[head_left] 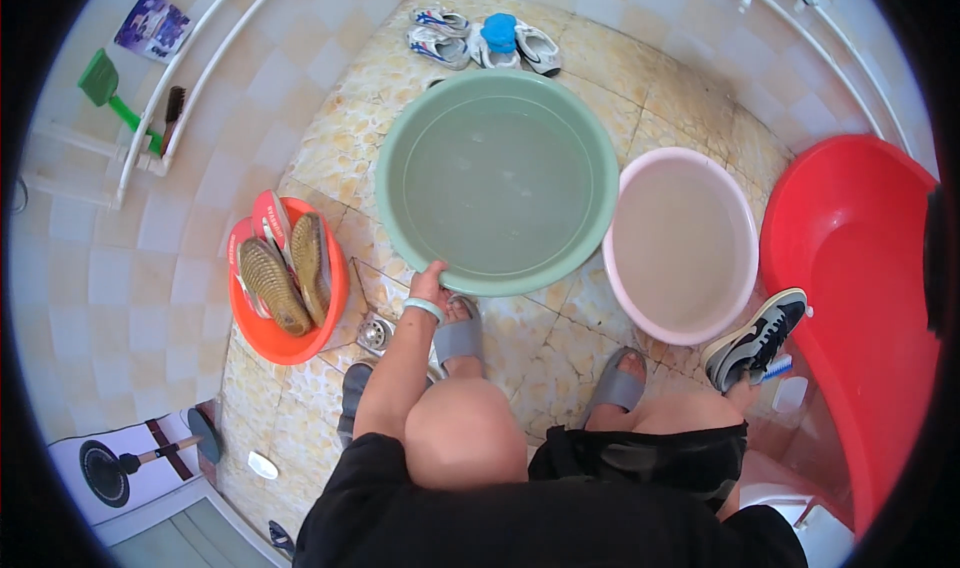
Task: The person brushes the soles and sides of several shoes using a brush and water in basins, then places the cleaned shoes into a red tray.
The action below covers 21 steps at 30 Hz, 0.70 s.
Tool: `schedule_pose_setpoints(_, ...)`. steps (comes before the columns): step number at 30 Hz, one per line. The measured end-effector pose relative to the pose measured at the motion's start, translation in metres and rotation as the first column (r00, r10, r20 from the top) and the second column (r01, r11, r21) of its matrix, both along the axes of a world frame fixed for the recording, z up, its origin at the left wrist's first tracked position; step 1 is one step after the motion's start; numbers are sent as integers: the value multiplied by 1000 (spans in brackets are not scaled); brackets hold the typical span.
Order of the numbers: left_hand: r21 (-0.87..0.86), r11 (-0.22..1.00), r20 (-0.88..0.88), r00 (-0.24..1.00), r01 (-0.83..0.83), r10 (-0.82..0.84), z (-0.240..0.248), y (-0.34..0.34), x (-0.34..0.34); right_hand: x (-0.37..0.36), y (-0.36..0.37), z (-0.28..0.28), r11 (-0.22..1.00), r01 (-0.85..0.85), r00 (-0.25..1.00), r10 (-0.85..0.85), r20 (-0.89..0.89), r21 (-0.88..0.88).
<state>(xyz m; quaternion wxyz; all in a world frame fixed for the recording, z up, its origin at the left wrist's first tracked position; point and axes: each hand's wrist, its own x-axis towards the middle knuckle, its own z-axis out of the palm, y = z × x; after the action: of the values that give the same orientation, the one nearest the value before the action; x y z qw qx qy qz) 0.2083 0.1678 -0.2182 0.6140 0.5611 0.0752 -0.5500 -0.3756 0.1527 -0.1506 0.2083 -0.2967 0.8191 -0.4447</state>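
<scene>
"Where are you?"

"I'm in a washroom at home. The tiled floor (620, 78) has a drain (374, 334). Big wash tubs, a green basin (497, 178) and a pink basin (683, 243), sit on it, with white pipes (205, 63) along the tiled wall."

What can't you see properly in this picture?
- Right hand: head view, mostly hidden behind the knee and the black sneaker; whether it grips the shoe cannot be told.
- Left hand: its fingertips curl over the green basin rim, so the grip is only partly seen.
- Red tub: cut off by the dark lens rim.
- Floor drain: too small for detail.
</scene>
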Motion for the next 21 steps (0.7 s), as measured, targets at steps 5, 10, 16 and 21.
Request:
schedule_pose_setpoints(5, 19, 1000, 13, 1000, -6, 5, -10, 9, 7, 24, -24, 9, 983, -23, 954, 77, 291, -184)
schedule_pose_setpoints(10, -28, 997, 66, 996, 67, -65, -5, 27, 42, 36, -38, 7, 991, -35, 959, 69, 274, -127)
schedule_pose_setpoints(16, 22, 998, 39, 998, 52, -53, 4, 39, 22, 38, -40, -1, 976, -179, 957, 202, 209, -122)
schedule_pose_setpoints(21, 131, 981, 11, 990, 141, -144, 23, 46, 14, 64, -77, 17, 876, -450, 886, 462, 36, -175)
